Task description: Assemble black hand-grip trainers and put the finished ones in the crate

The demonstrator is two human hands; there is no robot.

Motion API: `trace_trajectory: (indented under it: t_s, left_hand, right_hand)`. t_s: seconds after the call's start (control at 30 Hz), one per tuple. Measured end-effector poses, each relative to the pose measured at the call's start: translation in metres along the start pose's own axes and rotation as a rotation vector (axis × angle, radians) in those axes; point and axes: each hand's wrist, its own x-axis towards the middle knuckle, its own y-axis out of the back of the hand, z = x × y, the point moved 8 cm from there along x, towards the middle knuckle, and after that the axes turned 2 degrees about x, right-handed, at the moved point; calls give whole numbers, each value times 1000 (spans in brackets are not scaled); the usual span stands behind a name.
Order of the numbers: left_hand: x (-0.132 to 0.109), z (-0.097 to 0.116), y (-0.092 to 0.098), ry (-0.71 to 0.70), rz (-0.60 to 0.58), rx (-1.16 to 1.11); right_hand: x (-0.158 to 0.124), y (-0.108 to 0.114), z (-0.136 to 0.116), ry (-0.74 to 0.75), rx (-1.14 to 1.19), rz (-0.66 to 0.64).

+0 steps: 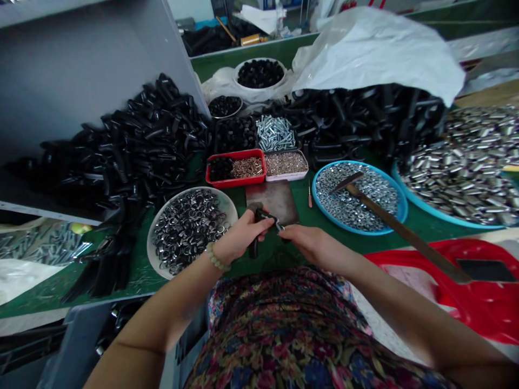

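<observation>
My left hand (pixel 248 231) is closed around a dark black part (pixel 253 248) with a handle-like end hanging below the fingers. My right hand (pixel 308 242) pinches a small shiny metal piece (pixel 279 227) at the right end of that part. What exactly the piece is, I cannot make out. Both hands are just in front of a flat metal plate (pixel 278 199) on the green bench. Left of them is a pale round dish (pixel 153 240) full of metal rings (pixel 188 224).
A hammer (pixel 405 229) lies across a blue tray (pixel 363 232) of small metal pieces. A red tray (pixel 235 182) of rivet-like pins, silver bolts (pixel 275 133) and a small screwdriver (pixel 310 197) are ahead. Black parts (pixel 150 135) are heaped left. A red stool (pixel 482 308) stands right.
</observation>
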Motion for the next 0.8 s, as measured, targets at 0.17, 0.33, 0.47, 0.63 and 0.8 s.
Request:
trace_trajectory:
  t_s: [0.17,0.33,0.47,0.63,0.8]
  left_hand:
    - [-9,-11,-1,-46,-151,50]
    - [-18,-19,-2,-31,-197,147]
    - [-25,-6,-12,-106,-212,214]
    - [-24,-7,-19,-106,-135,126]
    - [-23,-9,-18,-163,-75,-87]
  right_hand:
    - [-5,-1,0,-90,219,-115]
    - [-9,-6,-12,-45,140,-167]
    - [-10,-12,2,-196,583,-123]
    - [-6,-19,5,-219,985,24]
    - [-5,-13,6,-221,965,210]
